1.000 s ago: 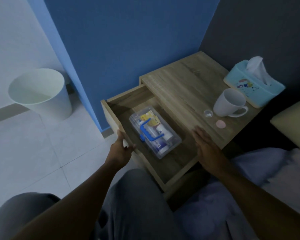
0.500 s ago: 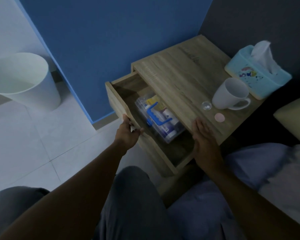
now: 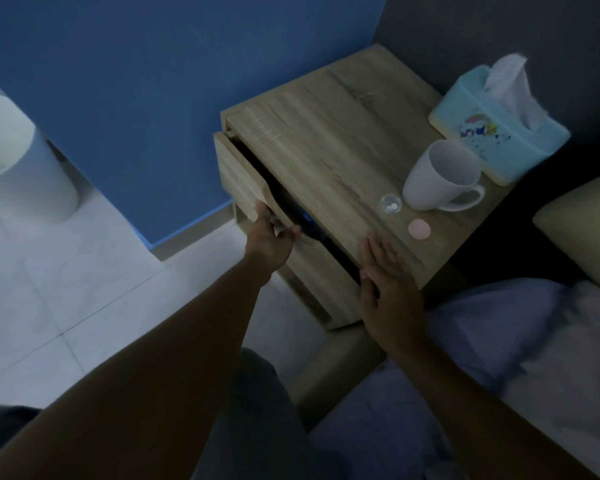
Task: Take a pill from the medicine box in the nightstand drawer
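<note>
The wooden nightstand [image 3: 329, 140] has its top drawer [image 3: 243, 174] almost pushed in, leaving only a narrow dark gap. Through that gap a sliver of the medicine box's blue handle [image 3: 305, 216] shows; the box itself is hidden. My left hand [image 3: 269, 237] grips the drawer front at its curved cut-out. My right hand [image 3: 385, 271] lies flat, fingers apart, on the near front corner of the nightstand top. A small clear cup [image 3: 391, 203] with white pills inside stands on top, with a round pink lid [image 3: 419, 229] beside it.
A white mug [image 3: 440, 174] and a light blue tissue box [image 3: 499, 129] stand on the right of the nightstand top. A white waste bin [image 3: 18, 161] is on the tiled floor at left. Bedding [image 3: 516, 341] and a pillow [image 3: 586, 230] are at right.
My left hand has pushed the drawer from wide open to nearly shut, hiding the medicine box. My right hand has stayed on the nightstand's front edge.
</note>
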`<state>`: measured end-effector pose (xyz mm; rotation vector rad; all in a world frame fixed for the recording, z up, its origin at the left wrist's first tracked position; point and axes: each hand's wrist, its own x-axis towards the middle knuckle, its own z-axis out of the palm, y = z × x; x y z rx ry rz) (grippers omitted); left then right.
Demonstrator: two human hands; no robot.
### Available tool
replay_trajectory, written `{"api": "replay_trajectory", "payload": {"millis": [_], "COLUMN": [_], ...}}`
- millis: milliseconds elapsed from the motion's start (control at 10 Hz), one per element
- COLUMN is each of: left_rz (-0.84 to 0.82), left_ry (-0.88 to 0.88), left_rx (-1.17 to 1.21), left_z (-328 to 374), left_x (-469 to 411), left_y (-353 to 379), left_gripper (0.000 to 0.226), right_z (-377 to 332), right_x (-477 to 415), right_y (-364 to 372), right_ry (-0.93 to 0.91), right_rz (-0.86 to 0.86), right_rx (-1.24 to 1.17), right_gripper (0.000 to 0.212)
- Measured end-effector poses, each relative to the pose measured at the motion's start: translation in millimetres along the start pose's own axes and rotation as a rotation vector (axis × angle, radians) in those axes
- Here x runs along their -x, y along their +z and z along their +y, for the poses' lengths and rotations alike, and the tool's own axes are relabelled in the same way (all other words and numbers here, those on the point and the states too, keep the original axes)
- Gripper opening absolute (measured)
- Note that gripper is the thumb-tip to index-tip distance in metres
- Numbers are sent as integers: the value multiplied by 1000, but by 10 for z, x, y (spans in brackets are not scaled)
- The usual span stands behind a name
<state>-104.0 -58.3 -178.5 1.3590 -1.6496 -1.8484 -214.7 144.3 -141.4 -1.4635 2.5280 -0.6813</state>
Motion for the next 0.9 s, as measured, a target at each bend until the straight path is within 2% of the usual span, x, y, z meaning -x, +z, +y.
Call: {"api": "replay_trajectory", "payload": {"millis": [400, 600, 700, 900], "left_rz": [22, -53, -114, -132], "left_ry": [21, 25, 23, 130], "left_rx": [29, -76, -287, -614], "left_z": [64, 127, 179, 471], "left_x": [-138, -128, 51, 606], "left_y": [315, 187, 36, -412], "left_gripper": [79, 79, 75, 60], "right_z": [-58, -37, -16, -141], "right_x": [6, -3, -18, -163], "right_y": [4, -6, -25, -337], "right_ry": [28, 11, 38, 54], "right_rz": [7, -19, -62, -279], "right_rx": [92, 62, 56, 40], "right_gripper": [56, 58, 60, 56]}}
